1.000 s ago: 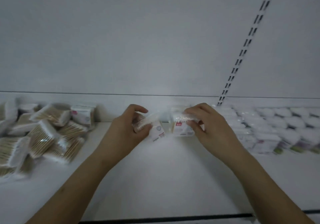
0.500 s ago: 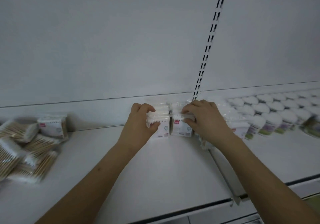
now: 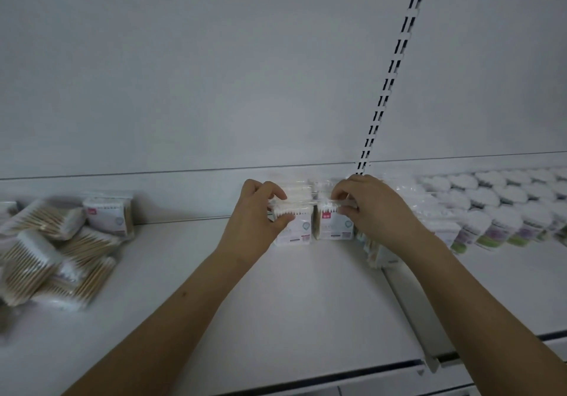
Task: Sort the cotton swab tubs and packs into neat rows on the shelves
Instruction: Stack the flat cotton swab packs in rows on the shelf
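While we steady them upright on the white metal shelf (image 3: 276, 303):
Left hand (image 3: 256, 220): pinches crinkly clear-plastic swab pack (image 3: 293, 227).
Right hand (image 3: 372, 208): grips its boxy twin pack (image 3: 333, 223) (labels blurred).

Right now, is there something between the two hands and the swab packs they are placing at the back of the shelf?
Nothing visible. The left hand already grips one pack and the right hand grips the pack beside it.

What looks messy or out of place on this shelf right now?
The swab packs at far left lie in a loose heap, overlapping at all angles instead of standing in rows. One pack by the right forearm is tipped at the shelf joint. The round tubs look orderly.
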### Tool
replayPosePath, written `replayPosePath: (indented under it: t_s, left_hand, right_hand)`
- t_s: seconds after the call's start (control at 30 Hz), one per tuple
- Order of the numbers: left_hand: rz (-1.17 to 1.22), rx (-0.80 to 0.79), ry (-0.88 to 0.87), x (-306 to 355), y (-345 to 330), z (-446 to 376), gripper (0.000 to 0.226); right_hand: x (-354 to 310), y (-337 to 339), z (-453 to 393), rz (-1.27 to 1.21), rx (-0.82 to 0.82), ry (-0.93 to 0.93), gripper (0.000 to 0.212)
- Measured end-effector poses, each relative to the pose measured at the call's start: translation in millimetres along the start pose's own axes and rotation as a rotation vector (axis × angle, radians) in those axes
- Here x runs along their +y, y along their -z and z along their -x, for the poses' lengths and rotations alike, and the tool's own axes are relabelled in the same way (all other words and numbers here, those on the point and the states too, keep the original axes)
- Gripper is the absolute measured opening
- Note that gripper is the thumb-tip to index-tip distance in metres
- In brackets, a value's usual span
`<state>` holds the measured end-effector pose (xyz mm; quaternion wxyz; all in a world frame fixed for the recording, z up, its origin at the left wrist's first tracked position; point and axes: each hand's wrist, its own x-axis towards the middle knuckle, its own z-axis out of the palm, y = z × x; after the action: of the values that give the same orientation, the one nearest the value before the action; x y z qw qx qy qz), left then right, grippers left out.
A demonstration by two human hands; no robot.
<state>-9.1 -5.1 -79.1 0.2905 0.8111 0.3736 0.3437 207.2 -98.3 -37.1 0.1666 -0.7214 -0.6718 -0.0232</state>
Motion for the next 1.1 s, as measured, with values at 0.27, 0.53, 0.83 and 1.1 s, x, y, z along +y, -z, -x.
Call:
replayPosePath:
  t_s: [0.27,0.53,0.83,1.1]
  left_hand:
    - [-0.059,0.098,0.032,-9,27,27,0.04]
    - [-0.172,0.246,0.171,-45,89,101,0.029]
    - [-0.463,0.62,0.301,-82,164,168,0.027]
    - [-0.707,0.595,0.426,-117,190,176,0.054]
  right_hand:
    - [-52,28,-14,-0.147,0.228,0.085,0.033]
    - [-157,-8,-57,-0.489,0.294,0.239,0.064]
    - [-258,-84,-85,-0.581,0.126,0.43,0.057]
    - [-293,-154,-62,-0.521,-0.033,0.636,0.056]
